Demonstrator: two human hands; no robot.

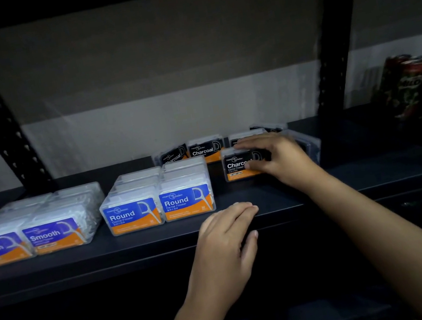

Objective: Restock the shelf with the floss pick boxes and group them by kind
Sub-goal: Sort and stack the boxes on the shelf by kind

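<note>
Right hand (pixel 278 158) gripped a Charcoal box (pixel 239 166) mid-shelf, just right of the Round boxes (pixel 159 199). Left hand (pixel 227 236) lay open on the shelf (pixel 81 262) front edge, bare shelf between them.

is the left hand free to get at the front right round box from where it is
Probably yes. The left hand rests open on the shelf edge, holding nothing, and the front right Round box stands just beyond and left of it with bare shelf between.
</note>
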